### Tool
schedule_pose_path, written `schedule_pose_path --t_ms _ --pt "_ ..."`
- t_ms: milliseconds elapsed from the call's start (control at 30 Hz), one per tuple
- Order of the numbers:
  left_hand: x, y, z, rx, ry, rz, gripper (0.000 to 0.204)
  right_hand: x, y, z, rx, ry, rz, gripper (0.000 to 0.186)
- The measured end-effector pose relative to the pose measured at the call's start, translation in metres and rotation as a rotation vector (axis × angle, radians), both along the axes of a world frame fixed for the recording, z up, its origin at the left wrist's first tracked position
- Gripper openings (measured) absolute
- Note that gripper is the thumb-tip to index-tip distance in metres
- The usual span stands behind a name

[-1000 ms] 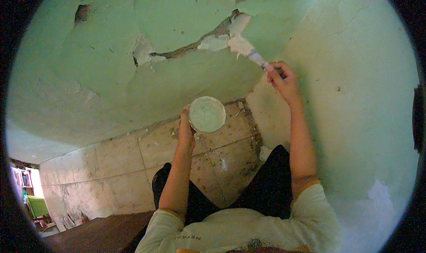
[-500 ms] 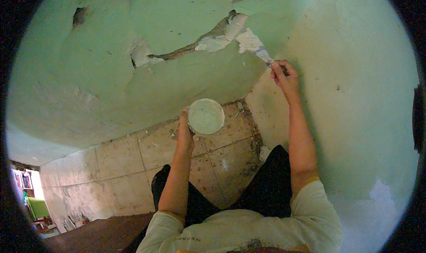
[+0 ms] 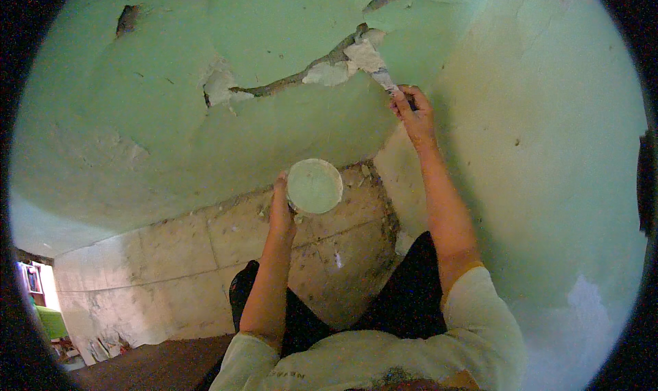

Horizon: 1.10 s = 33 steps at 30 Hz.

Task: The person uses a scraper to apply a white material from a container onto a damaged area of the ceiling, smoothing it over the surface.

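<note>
My right hand (image 3: 415, 115) grips the handle of a putty knife (image 3: 384, 78). A lump of whitish putty (image 3: 365, 55) coats its blade, which lies against the green wall (image 3: 274, 130) at the right end of a long crack (image 3: 291, 80). My left hand (image 3: 282, 202) is wrapped round the left side of a round tub (image 3: 314, 186), holding it above the floor below the crack. Pale greenish-white stuff fills the tub's opening. Patches of putty (image 3: 327, 73) sit along the crack, another patch (image 3: 221, 82) at its left end.
More broken spots (image 3: 126, 21) mark the wall higher up. To the right, a yellowish wall (image 3: 534, 137) meets the green one in a corner. Dirty floor tiles (image 3: 178, 247) with crumbs of plaster lie below, around my knees. A brown surface (image 3: 151, 363) is at the lower left.
My right hand has moved left with the putty knife, bringing the loaded blade onto the crack's right end. The tub in my left hand sits slightly lower and further left in view.
</note>
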<state>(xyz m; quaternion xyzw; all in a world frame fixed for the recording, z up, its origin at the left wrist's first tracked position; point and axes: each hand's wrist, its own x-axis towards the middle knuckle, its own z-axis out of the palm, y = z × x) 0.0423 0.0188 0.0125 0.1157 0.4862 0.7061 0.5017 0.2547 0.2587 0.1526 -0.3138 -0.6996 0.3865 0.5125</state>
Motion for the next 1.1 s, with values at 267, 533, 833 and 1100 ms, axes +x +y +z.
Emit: schedule_pose_path --t_ms 267,533,833,1100 --pt "-0.006 -0.013 0.0 -0.062 -0.001 -0.015 0.069 0.007 0.012 -0.017 0.108 -0.138 -0.206 0.025" --pt "-0.001 -0.011 0.005 -0.085 -0.041 -0.024 0.068 0.069 -0.014 -0.03 0.084 -0.191 -0.202 0.023" --pt "-0.003 -0.009 0.003 -0.091 -0.029 -0.041 0.065 0.006 -0.024 -0.005 0.735 -0.271 -0.302 0.025" --pt "-0.012 -0.012 -0.01 -0.126 0.001 -0.032 0.071 -0.026 -0.001 -0.012 0.654 -0.332 -0.347 0.026"
